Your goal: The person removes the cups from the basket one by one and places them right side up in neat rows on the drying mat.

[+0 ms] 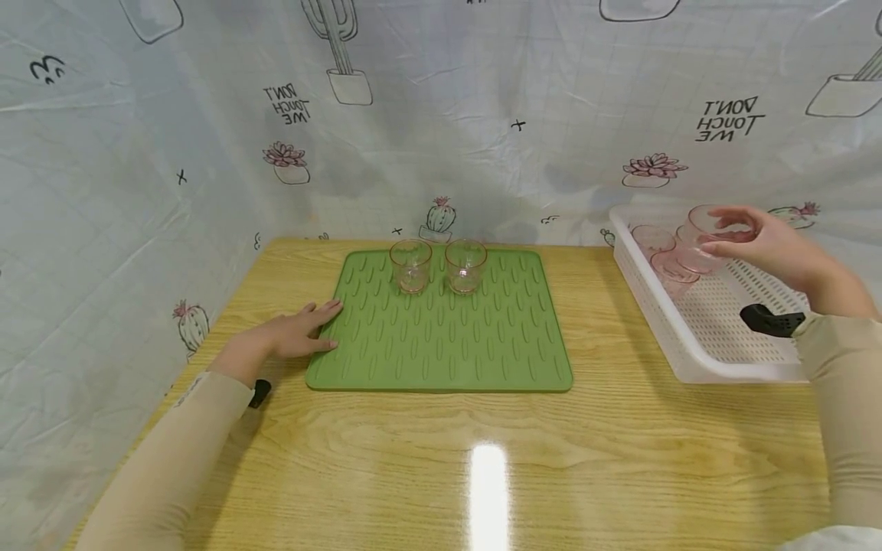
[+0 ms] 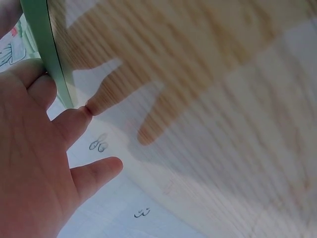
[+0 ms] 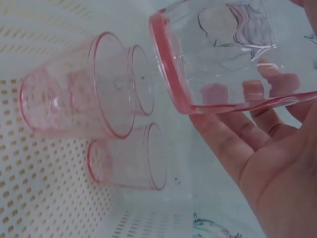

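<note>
My right hand (image 1: 782, 249) grips a clear pink-tinted drinking glass (image 3: 223, 59) above the white basket (image 1: 661, 314). In the right wrist view the fingers curl around its side, and its thick pink base faces left. Several similar glasses stand in the basket, among them a near one (image 3: 59, 94) and a smaller-looking one (image 3: 126, 163) beside it. At the left edge of the green ribbed mat (image 1: 441, 344) lies my left hand (image 1: 292, 333), fingers spread and touching it. Two more glasses, a left one (image 1: 411, 268) and a right one (image 1: 465, 268), stand upright side by side on the mat's far part.
The wooden table (image 1: 386, 451) carries the mat in the middle and the perforated basket at the right. A printed plastic sheet (image 1: 482, 115) hangs behind the table and along its left side.
</note>
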`<action>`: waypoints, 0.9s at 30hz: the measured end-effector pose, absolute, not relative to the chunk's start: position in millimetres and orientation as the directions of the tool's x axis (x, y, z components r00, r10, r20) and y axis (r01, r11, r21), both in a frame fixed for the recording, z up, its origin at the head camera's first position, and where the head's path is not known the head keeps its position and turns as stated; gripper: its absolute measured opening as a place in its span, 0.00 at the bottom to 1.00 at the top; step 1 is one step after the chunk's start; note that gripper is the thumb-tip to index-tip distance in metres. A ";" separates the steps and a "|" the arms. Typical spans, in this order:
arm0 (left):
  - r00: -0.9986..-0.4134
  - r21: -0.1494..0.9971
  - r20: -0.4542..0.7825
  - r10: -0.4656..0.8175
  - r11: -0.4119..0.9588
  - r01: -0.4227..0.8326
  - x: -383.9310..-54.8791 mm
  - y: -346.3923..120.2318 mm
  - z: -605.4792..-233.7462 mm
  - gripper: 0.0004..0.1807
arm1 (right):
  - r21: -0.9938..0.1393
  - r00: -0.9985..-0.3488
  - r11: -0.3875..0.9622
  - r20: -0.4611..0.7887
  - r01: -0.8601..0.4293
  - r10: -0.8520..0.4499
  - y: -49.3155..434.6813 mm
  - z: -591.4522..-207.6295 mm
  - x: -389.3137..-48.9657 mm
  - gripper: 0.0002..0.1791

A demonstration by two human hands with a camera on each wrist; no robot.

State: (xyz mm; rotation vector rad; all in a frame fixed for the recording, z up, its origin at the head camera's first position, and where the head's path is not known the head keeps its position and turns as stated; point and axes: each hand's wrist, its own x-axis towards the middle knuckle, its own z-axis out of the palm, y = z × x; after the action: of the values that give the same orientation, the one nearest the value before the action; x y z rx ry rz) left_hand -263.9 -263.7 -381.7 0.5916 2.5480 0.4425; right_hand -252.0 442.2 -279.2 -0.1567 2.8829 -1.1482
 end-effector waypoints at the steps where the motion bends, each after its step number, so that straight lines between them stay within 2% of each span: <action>1: -0.790 0.408 -0.380 0.482 0.853 0.325 -263.8 -263.9 -381.9 0.48 | -0.697 -0.993 0.711 0.004 -0.087 -0.117 439.6 -278.0 -252.6 0.25; 8: -0.789 0.397 -0.374 0.487 0.853 0.339 -263.9 -264.5 -383.1 0.48 | -0.760 -0.978 0.629 0.038 -0.161 -0.204 421.5 -275.8 -257.5 0.24; 18: -0.789 0.409 -0.369 0.491 0.848 0.336 -263.1 -265.3 -383.3 0.48 | -0.793 -0.949 0.555 0.088 -0.250 -0.302 387.6 -273.0 -266.3 0.26; 27: -0.791 0.412 -0.373 0.486 0.850 0.329 -262.9 -264.3 -381.4 0.47 | -0.788 -0.936 0.556 0.073 -0.265 -0.343 354.4 -270.3 -273.7 0.29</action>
State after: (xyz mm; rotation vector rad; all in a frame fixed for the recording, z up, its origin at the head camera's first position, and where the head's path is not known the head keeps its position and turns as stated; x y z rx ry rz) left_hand -262.9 -264.3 -381.4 0.5987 2.5517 0.4519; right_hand -273.7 354.4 -270.3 -0.5273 2.6918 -1.3400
